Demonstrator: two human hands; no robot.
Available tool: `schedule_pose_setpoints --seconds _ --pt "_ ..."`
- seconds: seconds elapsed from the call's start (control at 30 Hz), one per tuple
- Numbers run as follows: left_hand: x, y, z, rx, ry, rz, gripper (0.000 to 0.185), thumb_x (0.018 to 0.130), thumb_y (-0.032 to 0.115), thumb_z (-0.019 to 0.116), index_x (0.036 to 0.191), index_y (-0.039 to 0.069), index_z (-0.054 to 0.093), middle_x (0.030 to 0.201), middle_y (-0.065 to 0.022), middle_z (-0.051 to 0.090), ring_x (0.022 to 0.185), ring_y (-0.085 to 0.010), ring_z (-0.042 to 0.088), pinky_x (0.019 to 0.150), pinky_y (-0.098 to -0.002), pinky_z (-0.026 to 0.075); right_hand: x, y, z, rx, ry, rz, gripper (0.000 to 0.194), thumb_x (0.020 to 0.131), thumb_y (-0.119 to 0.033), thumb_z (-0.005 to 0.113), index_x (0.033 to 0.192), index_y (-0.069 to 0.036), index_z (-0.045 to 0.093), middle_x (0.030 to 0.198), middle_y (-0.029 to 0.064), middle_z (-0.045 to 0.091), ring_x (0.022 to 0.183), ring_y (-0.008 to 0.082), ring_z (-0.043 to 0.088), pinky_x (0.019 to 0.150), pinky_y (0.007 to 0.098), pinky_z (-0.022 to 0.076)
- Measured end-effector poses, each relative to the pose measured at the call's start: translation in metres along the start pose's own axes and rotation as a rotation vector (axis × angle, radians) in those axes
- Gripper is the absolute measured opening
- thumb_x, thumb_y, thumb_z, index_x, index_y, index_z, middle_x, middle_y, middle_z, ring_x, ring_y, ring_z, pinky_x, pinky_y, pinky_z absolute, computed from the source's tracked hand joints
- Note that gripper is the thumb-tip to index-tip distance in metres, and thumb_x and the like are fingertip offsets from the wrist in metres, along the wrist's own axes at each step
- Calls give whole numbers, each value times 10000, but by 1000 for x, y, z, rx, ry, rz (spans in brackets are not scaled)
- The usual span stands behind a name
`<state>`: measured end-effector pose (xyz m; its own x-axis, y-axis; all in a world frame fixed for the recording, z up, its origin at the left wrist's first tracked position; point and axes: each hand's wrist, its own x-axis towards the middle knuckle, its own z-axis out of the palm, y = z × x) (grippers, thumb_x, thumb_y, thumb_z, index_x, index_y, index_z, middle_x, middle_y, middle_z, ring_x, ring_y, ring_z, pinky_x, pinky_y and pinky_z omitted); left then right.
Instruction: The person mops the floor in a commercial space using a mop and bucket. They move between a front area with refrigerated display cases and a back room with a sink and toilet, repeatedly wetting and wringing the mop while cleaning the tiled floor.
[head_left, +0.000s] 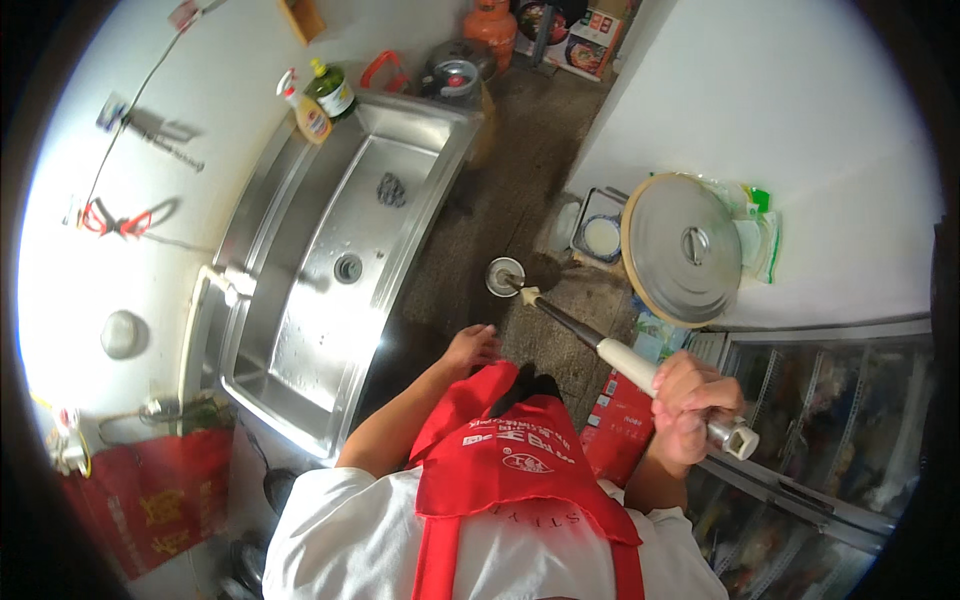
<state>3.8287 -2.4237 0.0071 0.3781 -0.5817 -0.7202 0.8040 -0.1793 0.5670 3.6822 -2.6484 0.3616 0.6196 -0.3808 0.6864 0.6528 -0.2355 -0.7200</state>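
Note:
My right hand (686, 397) is closed around the upper end of a long pole (628, 364) with a pale grip and a darker lower shaft. The pole slants down and away to a round disc (496, 286) near the floor, like the head of a spin mop. Whether the disc touches the floor I cannot tell. My left hand (472, 349) hangs in front of the red apron (495, 420), fingers loosely spread and holding nothing. It is between the apron and the edge of the steel sink (397, 292).
A scouring pad (391, 190) lies in the sink. A spray bottle (309, 120) and a green bottle (330, 91) stand at its corner. Right are a lidded round container (682, 251), a bowl (602, 237), a red carton (619, 431) and a glass-doored cabinet (810, 405). An orange gas cylinder (491, 30) stands behind.

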Motion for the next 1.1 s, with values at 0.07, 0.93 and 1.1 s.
schedule_pose_setpoints --seconds 0.07,0.93,1.1 --pt "27 45 48 -207 -167 -71 501 1022 442 522 1211 -21 527 1124 -195 625 959 -311 649 823 -456 560 28 22 1 36 -106 -8 195 846 -119 718 911 -48 548 599 41 578 512 157 553 580 357 516" --pt "346 399 113 -566 -67 -286 237 917 194 653 929 -36 593 808 -178 658 775 -338 676 754 -457 585 331 375 -7 -47 -390 187 197 694 -115 824 795 -101 656 650 29 568 594 242 579 547 355 453" --pt "430 453 127 -576 -73 -292 165 893 115 650 916 -15 551 813 -168 589 782 -359 641 728 -517 550 383 416 -25 -164 -331 296 222 680 -80 835 847 -91 688 700 39 608 627 247 607 585 360 482"
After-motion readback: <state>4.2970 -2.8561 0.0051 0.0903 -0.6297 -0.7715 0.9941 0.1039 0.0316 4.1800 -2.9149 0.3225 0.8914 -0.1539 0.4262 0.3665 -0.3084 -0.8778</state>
